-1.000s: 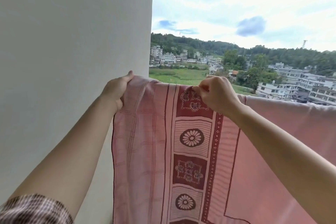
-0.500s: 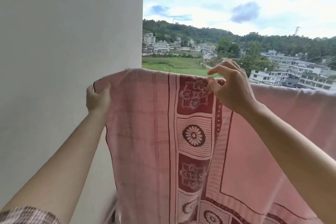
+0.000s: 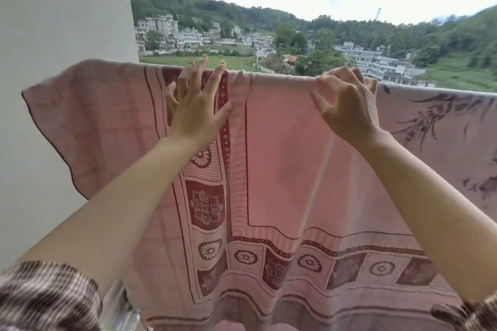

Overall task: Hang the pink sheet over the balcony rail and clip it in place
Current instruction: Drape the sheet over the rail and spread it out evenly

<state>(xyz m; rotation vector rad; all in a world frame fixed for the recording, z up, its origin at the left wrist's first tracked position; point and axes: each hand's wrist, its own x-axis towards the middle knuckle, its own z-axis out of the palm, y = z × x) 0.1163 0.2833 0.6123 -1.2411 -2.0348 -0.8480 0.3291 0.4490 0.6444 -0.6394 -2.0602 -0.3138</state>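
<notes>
- Now the left hand (image 3: 197, 113) has let go of the sheet's corner: its fingers are spread flat on the patterned band, smoothing it.
- Meanwhile the right hand (image 3: 347, 105) has shifted right, fingertips pinching the fold on the rail (image 3: 435, 90).
- So the pink sheet (image 3: 285, 169) hangs over the rail, its left corner flapping against the wall (image 3: 61, 21).
- Clipping looks next; no clip is visible.

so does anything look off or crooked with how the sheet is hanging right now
Yes: the pink sheet's left corner flares out past the white wall's edge and droops unsupported. No clip shows along the top edge. The left hand lies spread open on the cloth; the right hand curls at the top fold.
</notes>
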